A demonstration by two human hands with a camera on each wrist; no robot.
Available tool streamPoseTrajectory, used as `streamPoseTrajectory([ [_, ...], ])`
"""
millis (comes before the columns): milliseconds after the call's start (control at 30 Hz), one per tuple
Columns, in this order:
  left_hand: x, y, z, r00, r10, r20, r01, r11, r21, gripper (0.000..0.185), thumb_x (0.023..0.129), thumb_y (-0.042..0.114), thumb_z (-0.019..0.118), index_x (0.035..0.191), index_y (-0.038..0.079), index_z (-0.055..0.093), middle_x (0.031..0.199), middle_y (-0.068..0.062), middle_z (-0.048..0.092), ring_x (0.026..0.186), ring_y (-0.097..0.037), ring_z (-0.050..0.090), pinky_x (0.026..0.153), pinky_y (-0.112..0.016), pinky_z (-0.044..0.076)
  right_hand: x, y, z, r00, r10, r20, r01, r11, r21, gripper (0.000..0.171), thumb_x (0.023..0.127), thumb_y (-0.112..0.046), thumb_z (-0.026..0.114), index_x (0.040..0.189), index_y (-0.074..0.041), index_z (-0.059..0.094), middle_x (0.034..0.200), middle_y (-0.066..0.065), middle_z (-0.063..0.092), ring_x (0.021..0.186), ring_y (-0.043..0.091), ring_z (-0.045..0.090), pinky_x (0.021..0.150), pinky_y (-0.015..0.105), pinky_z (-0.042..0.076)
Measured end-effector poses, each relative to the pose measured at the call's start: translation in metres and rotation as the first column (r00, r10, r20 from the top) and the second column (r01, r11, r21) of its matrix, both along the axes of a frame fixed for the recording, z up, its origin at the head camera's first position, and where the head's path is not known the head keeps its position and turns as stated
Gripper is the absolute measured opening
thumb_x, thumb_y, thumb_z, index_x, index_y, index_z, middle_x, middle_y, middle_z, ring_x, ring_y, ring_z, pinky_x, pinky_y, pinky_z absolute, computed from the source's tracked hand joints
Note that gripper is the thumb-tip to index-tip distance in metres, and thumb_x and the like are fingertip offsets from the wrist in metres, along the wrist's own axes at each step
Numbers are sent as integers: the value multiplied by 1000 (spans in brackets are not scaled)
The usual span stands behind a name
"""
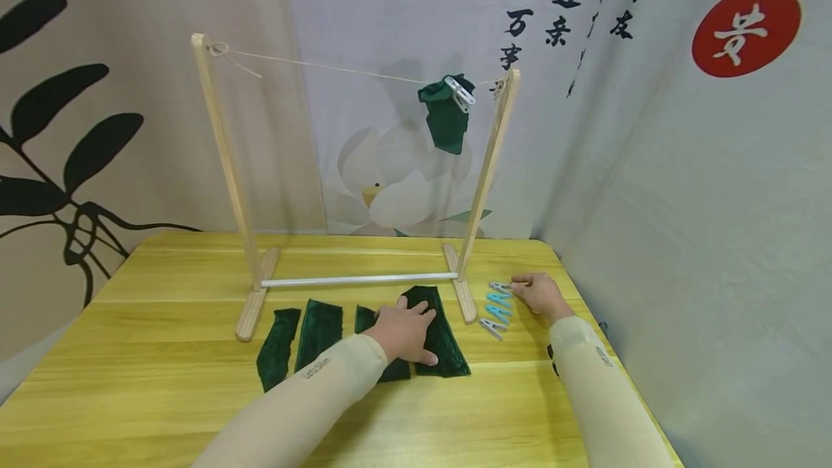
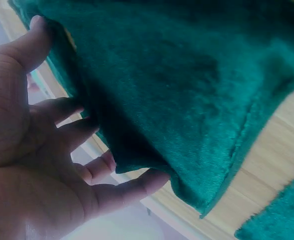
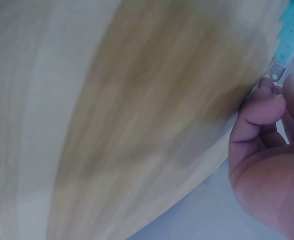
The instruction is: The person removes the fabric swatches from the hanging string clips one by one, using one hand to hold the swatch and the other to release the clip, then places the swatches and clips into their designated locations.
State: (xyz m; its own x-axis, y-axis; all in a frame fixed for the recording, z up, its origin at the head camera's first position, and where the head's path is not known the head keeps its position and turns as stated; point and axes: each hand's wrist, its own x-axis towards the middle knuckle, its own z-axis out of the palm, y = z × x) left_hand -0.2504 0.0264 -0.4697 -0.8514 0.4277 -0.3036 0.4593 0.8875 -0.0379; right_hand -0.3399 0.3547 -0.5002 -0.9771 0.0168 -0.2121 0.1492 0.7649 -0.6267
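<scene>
My left hand (image 1: pixel 404 331) lies with spread fingers on the rightmost dark green velvety cloth (image 1: pixel 448 341). In the left wrist view its fingertips meet the edge of this cloth (image 2: pixel 186 100). My right hand (image 1: pixel 539 293) is at the right end of the row of clothespins, its thumb and fingertips pinching the end of the farthest grey clothespin (image 1: pixel 500 287). From the right wrist, the curled fingers (image 3: pixel 256 112) hide part of the grip, and a blue clothespin (image 3: pixel 290 37) shows beyond. Two blue clothespins (image 1: pixel 498 311) and another grey one (image 1: pixel 492 327) lie nearer.
A wooden rack with a left post (image 1: pixel 224 157) and right post (image 1: pixel 489 179) carries a string (image 1: pixel 325 66). A green cloth (image 1: pixel 447 121) hangs there under a white clothespin (image 1: pixel 460 94). More green cloths (image 1: pixel 320 331) lie left of my hand. A white bar (image 1: pixel 357 280) joins the rack's feet.
</scene>
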Motion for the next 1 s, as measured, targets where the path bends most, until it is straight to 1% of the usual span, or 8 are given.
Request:
streamPoseTrajectory([
  [100,0,0,0,1000,7,8,-7,1000,12,93,80,75,60,156,32,30,165,9,24,149,-33,26,97,-63,47,1,1,1,1000,-1,-1,1,1000,0,41,103,-32,53,139,-11,58,52,-6,41,47,11,38,52,30,43],
  [200,-2,-2,0,1000,0,11,0,1000,18,93,79,76,60,156,33,29,165,9,23,151,-34,23,97,-64,47,2,1,2,1000,0,-12,0,1000,12,41,103,-32,53,138,-11,58,59,0,51,49,12,39,54,30,44],
  [300,-3,-5,-2,1000,0,17,0,1000,21,95,77,76,61,156,35,28,165,10,22,153,-34,21,98,-63,46,4,0,2,999,11,-35,-10,999,36,41,103,-31,54,138,-10,59,87,10,68,58,12,46,59,29,45],
  [433,-4,-7,-3,999,0,33,0,1000,17,96,76,76,63,156,38,26,166,11,20,153,-34,19,99,-63,46,7,1,3,999,6,-35,-4,999,43,42,103,-31,53,138,-9,58,124,16,66,65,14,50,63,28,46],
  [600,-5,-6,-2,999,-5,34,4,1000,27,96,75,75,65,155,37,29,165,11,23,152,-35,21,98,-63,45,9,4,3,1000,-15,-16,16,999,29,42,103,-31,52,139,-10,57,123,18,65,61,14,48,62,29,47],
  [767,-5,-7,-1,1000,-18,13,17,998,68,95,74,75,66,154,36,32,164,7,27,151,-36,24,100,-64,44,8,7,3,1000,-23,-15,24,999,39,41,103,-31,53,138,-10,58,105,16,68,58,14,46,60,29,46],
  [900,-12,-15,2,998,-37,-51,46,978,202,88,80,72,63,153,32,37,162,1,33,150,-40,26,108,-65,37,8,9,6,999,-31,-7,31,999,40,43,103,-34,52,140,-12,57,104,13,68,65,16,50,63,30,45],
  [1000,-22,-29,11,990,-45,-132,86,943,321,76,85,67,61,149,29,44,156,-2,43,146,-41,33,112,-63,34,9,12,13,1000,-17,-20,18,999,43,46,103,-36,51,142,-12,54,121,13,66,86,21,61,70,31,48],
])
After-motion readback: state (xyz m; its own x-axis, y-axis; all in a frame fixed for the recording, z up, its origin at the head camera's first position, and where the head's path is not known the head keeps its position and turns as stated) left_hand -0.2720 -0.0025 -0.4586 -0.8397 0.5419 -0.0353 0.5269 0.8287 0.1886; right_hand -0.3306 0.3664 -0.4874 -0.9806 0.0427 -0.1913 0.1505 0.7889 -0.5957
